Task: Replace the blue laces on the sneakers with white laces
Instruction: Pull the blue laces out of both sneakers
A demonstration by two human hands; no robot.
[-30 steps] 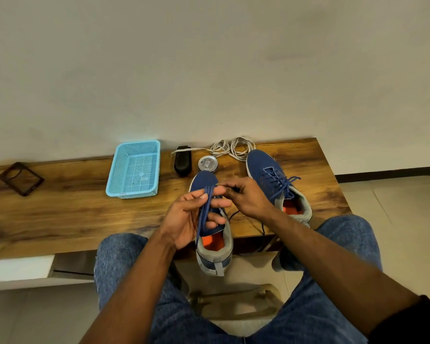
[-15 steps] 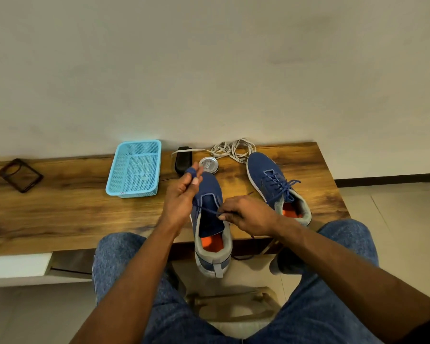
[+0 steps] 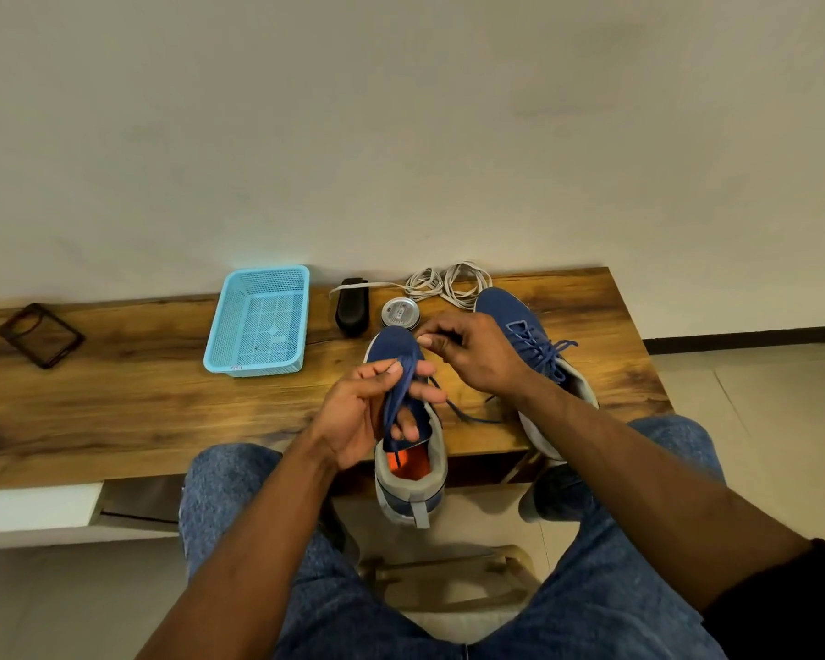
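Two blue sneakers with grey heels and orange insoles lie on the wooden table (image 3: 139,412). The near sneaker (image 3: 408,473) hangs partly over the front edge. My left hand (image 3: 367,412) pinches a bunch of its blue lace (image 3: 396,397) above the tongue. My right hand (image 3: 472,350) is over the toe and pinches a thin strand of the same lace, whose loose end trails right across the table. The second sneaker (image 3: 534,345), to the right, is laced in blue. White laces (image 3: 448,283) lie coiled at the table's back edge.
A light-blue plastic basket (image 3: 258,321) stands at the back left of the sneakers. Beside it lie a black brush-like object (image 3: 352,304) and a small round tin (image 3: 401,312). A dark phone case (image 3: 39,333) lies far left. My knees are under the front edge.
My left hand came back from the toe to the tongue, holding gathered lace. My right hand rose from the eyelets to above the toe, drawing a strand out.
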